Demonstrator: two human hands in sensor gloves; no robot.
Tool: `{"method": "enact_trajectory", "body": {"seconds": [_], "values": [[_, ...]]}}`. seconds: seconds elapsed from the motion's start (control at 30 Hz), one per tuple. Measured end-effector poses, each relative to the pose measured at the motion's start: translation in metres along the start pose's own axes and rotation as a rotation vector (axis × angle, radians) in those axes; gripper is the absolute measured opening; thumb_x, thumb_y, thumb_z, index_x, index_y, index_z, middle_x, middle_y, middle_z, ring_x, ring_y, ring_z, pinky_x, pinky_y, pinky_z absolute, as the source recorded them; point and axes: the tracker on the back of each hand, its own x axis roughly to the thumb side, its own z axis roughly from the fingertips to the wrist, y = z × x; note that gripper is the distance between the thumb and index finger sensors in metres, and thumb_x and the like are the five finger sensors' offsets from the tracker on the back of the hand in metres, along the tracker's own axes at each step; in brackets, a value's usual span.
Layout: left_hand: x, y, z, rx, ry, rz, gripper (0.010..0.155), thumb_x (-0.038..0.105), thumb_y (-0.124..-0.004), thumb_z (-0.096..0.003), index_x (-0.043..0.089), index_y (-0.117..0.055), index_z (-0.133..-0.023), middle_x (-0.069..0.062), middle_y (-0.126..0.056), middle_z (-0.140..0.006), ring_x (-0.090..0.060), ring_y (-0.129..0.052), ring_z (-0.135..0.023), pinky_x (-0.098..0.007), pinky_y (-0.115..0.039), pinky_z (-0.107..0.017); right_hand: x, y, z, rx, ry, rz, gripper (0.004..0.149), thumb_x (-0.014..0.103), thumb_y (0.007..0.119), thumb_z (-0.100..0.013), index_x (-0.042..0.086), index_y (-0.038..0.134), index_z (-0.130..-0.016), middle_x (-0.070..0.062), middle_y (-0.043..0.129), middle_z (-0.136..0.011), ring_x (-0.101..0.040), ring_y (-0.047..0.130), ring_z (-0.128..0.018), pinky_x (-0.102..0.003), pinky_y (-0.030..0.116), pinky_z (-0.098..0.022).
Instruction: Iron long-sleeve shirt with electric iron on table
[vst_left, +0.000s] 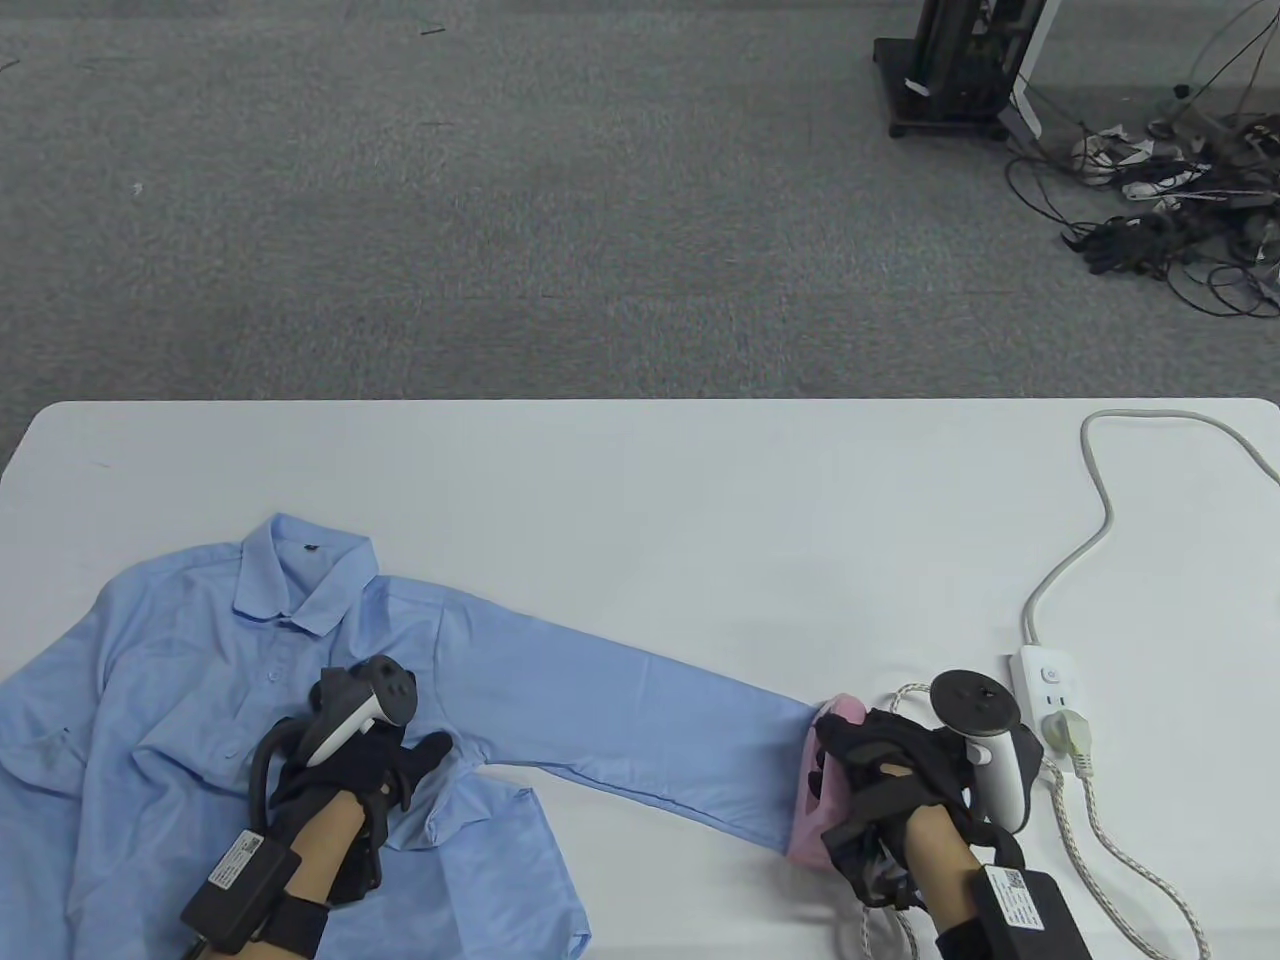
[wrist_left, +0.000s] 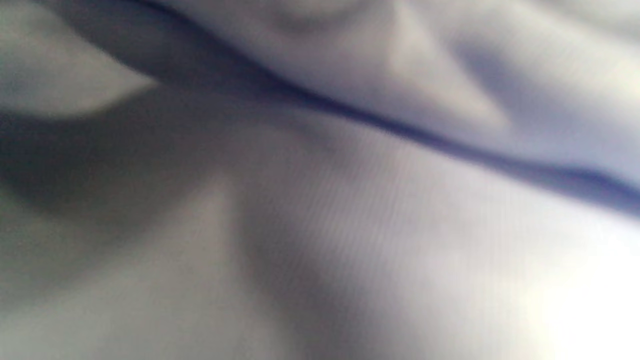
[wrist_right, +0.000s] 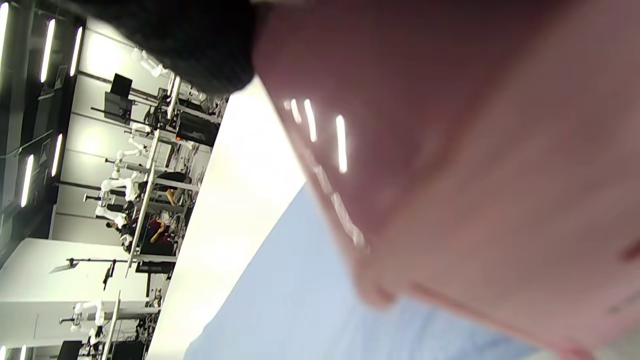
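A light blue long-sleeve shirt (vst_left: 250, 680) lies on the white table (vst_left: 700, 500) at the front left, one sleeve (vst_left: 640, 720) stretched out to the right. My left hand (vst_left: 385, 765) rests flat on the shirt's chest near the armpit. My right hand (vst_left: 865, 780) grips the handle of a pink electric iron (vst_left: 815, 820), which sits on the sleeve's cuff end. In the right wrist view the pink iron (wrist_right: 475, 175) fills the frame above the blue sleeve (wrist_right: 300, 300). The left wrist view shows only blurred blue fabric (wrist_left: 350, 200) up close.
A white power strip (vst_left: 1050, 700) with a plug lies right of the iron; its grey cable (vst_left: 1095, 500) loops toward the table's far right corner. The iron's braided cord (vst_left: 1120, 850) trails along the front right. A black stand (vst_left: 950, 70) and tangled cables (vst_left: 1170, 230) are on the floor beyond.
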Motion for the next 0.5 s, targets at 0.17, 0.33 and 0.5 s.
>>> {"method": "enact_trajectory", "body": {"seconds": [0.17, 0.33, 0.5], "values": [[0.0, 0.0, 0.0, -0.002, 0.002, 0.001, 0.083, 0.08, -0.046, -0.0295, 0.05, -0.002, -0.094, 0.008, 0.008, -0.108, -0.031, 0.004, -0.106, -0.067, -0.016, -0.075, -0.009, -0.022, 0.007, -0.053, 0.038, 0.03, 0.062, 0.038, 0.074, -0.044, -0.014, 0.06, -0.076, -0.021, 0.083, -0.059, -0.024, 0.101, -0.04, -0.043, 0.091, -0.028], [0.001, -0.001, 0.0, 0.002, 0.003, -0.005, 0.083, 0.08, -0.045, -0.0295, 0.05, -0.001, -0.094, 0.008, 0.009, -0.108, -0.031, 0.004, -0.106, -0.067, -0.017, -0.075, -0.018, -0.039, 0.012, -0.058, 0.064, 0.029, 0.062, 0.037, 0.075, -0.044, -0.013, 0.061, -0.077, -0.022, 0.083, -0.06, -0.026, 0.101, -0.041, -0.045, 0.091, -0.029], [0.0, -0.001, 0.0, -0.013, 0.001, 0.005, 0.083, 0.08, -0.046, -0.0297, 0.05, -0.001, -0.094, 0.008, 0.009, -0.108, -0.03, 0.005, -0.105, -0.067, -0.016, -0.075, -0.022, -0.046, 0.015, -0.083, 0.066, 0.044, 0.062, 0.037, 0.075, -0.044, -0.014, 0.061, -0.076, -0.022, 0.084, -0.059, -0.026, 0.101, -0.04, -0.045, 0.091, -0.029]]}}
